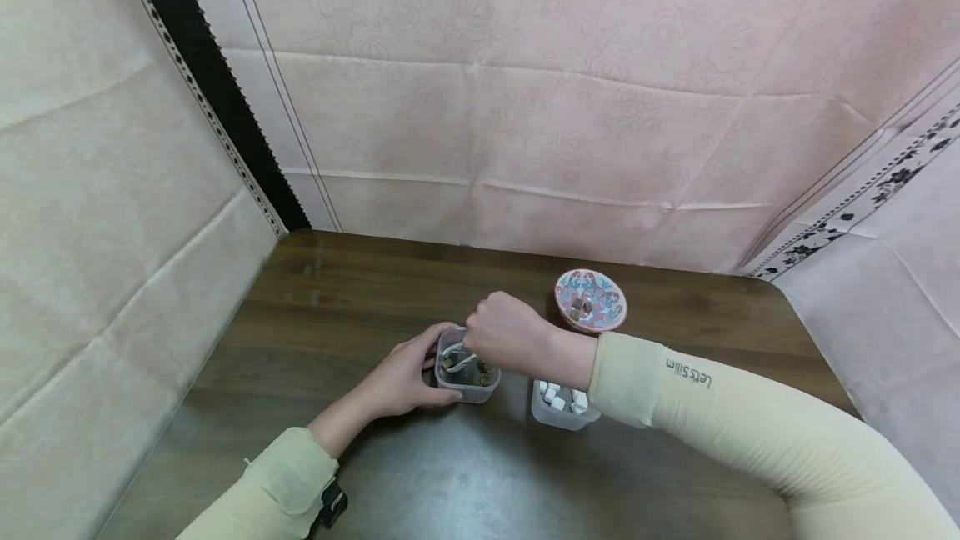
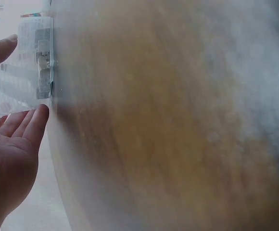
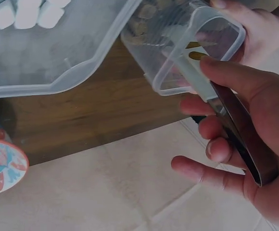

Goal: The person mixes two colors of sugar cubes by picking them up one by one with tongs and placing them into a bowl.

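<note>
My left hand [image 1: 401, 379] grips a small clear plastic container [image 1: 476, 395] by its side, thumb at the near side and fingers at the far side. In the left wrist view the thumb and fingertips lie against its wall. Several brown cubes [image 3: 147, 11] lie in the container. My right hand [image 1: 510, 332] is over its right edge and holds a pair of metal tongs [image 3: 239, 132] with pale tips. In the right wrist view the thumb and curled fingers pinch the tongs, and the pale tips reach inside the container among the brown pieces.
A second clear container [image 1: 557, 418] with white cubes [image 1: 555, 398] stands to the right, partly under my right forearm. Behind the forearm is a patterned bowl [image 1: 602, 297] with a few brown cubes in it. The wooden table [image 1: 360, 290] ends at cloth-covered walls.
</note>
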### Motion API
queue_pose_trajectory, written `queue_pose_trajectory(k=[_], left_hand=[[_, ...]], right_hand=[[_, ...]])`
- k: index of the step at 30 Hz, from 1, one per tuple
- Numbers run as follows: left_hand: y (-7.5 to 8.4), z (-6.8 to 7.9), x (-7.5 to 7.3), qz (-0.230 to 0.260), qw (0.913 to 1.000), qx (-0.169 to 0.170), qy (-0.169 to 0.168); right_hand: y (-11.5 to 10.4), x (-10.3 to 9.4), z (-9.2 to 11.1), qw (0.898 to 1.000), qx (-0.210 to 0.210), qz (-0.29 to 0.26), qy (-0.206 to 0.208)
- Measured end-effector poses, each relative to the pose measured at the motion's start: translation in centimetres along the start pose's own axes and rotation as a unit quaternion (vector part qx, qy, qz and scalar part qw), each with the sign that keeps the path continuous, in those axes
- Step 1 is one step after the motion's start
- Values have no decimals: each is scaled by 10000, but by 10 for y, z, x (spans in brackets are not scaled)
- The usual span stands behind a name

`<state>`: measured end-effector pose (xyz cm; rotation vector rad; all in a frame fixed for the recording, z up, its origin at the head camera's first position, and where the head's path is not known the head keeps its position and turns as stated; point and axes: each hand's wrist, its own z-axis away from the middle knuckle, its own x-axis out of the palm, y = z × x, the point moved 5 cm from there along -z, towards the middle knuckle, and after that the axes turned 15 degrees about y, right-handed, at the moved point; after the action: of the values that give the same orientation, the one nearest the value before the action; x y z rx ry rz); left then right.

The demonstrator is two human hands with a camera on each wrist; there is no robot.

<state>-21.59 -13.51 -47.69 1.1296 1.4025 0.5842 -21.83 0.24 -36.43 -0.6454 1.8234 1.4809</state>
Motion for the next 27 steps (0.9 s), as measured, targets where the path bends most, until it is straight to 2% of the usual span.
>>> queue_pose_trajectory(k=[8, 19, 27], left_hand=[[1, 1, 0, -27, 10000, 16, 28], [1, 1, 0, -79, 10000, -50, 11], [-1, 0, 1, -69, 10000, 6, 20]], right_hand=[[-1, 2, -2, 10000, -42, -57, -37], [0, 4, -7, 9954, -48, 0, -953], [1, 3, -9, 9960, -181, 130, -869]])
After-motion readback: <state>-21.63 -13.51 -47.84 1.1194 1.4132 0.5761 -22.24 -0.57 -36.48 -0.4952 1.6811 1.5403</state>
